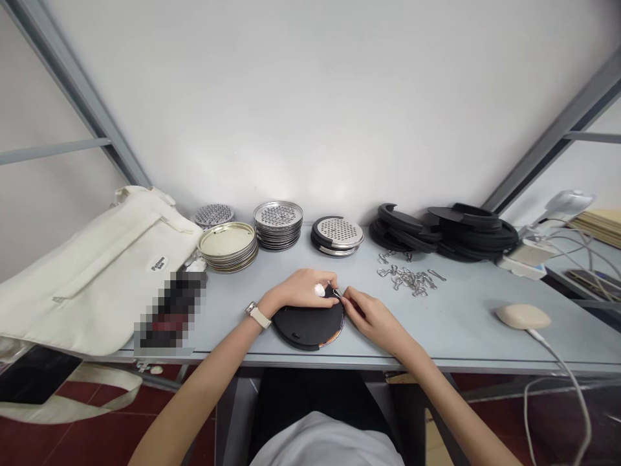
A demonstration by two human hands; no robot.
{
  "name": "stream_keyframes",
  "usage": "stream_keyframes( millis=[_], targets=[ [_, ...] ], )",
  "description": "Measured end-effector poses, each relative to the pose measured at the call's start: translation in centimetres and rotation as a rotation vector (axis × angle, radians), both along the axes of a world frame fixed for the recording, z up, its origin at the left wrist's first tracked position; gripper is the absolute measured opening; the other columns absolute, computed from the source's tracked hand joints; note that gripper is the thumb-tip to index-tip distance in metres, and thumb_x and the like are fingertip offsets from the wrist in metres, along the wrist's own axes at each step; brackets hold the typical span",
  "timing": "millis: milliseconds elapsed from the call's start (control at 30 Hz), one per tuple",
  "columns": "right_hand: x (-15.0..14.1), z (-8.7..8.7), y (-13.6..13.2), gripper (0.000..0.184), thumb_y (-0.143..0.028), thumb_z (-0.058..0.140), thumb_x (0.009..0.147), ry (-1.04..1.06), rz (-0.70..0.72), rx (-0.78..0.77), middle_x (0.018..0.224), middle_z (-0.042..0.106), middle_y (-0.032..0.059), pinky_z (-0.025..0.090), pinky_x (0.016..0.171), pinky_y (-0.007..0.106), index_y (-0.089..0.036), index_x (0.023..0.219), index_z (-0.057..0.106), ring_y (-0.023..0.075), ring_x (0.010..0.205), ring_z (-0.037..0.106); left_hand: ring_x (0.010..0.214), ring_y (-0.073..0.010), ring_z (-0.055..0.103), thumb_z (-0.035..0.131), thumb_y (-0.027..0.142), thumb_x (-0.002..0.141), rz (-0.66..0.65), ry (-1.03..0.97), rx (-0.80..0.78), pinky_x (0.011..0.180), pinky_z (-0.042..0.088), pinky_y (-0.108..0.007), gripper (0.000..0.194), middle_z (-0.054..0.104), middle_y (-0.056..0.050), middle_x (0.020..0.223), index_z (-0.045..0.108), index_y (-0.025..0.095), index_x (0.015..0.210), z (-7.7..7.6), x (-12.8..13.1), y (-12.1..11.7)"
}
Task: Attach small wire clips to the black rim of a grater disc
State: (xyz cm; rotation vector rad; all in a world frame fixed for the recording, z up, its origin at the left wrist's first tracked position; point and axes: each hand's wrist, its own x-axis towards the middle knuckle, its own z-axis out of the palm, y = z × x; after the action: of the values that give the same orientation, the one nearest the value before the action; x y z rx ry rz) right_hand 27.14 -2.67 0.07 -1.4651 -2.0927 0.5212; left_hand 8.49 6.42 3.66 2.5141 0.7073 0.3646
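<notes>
We have black disc (305, 328) on worktop (460, 317), near front edge. Our right hand (366, 316) pinches small metal clip (336, 293) by disc's rim; left hand (305, 287) curls over disc, grip unclear to us. Disc likely light, stiff: hold by rim. Clip probably slick, springy; pinch ends.

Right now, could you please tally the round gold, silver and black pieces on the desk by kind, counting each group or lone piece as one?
Gold lid stack: 1
Silver grater groups: 2
Black-rimmed grater stack: 1
Black ring heaps: 2
Lone black disc: 1
Total: 7
</notes>
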Motion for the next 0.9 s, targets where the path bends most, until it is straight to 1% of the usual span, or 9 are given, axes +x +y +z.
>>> stream_keyframes(
  millis=[267,500,700,900],
  targets=[
    [-0.03,-0.24,0.07,0.025,-0.030,0.032,0.096,-0.026,-0.017,0.027,0.067,0.050,-0.0012,0.034,0.057,0.024,-0.022,0.073,0.036,0.0140,0.060,0.046,0.069,-0.0123,0.054,0.059,0.037,0.076,-0.002,0.001,-0.005,0.062,0.036,-0.021,0.020,0.063,0.004,0.079,0.059,0.024,0.092,-0.29,-0.09,0.19],
    [-0.07,-0.29,0.08,0.026,-0.029,0.033,0.096,-0.054,-0.023,0.058,0.066,0.049,-0.0011,0.033,0.056,0.024,-0.022,0.071,0.036,0.0138,0.059,0.045,0.069,-0.0121,0.054,0.059,0.037,0.076,-0.012,-0.001,0.000,0.062,0.037,-0.021,0.021,0.063,0.004,0.079,0.060,0.024,0.092,-0.31,-0.09,0.21],
    [-0.01,-0.36,0.05,0.027,-0.029,0.032,0.096,-0.064,-0.013,0.056,0.065,0.046,-0.0019,0.033,0.057,0.024,-0.022,0.071,0.034,0.0134,0.059,0.044,0.069,-0.0119,0.054,0.060,0.036,0.075,-0.009,-0.009,-0.001,0.062,0.037,-0.021,0.021,0.063,0.005,0.079,0.060,0.024,0.092,-0.37,-0.06,0.23],
    [-0.06,-0.19,0.09,0.027,-0.028,0.033,0.096,-0.065,-0.012,0.053,0.066,0.047,-0.0015,0.034,0.058,0.024,-0.021,0.071,0.034,0.0137,0.061,0.045,0.070,-0.0121,0.055,0.060,0.036,0.075,-0.006,-0.009,-0.011,0.063,0.037,-0.021,0.021,0.065,0.004,0.080,0.062,0.024,0.093,-0.26,-0.08,0.15]
  ],
)
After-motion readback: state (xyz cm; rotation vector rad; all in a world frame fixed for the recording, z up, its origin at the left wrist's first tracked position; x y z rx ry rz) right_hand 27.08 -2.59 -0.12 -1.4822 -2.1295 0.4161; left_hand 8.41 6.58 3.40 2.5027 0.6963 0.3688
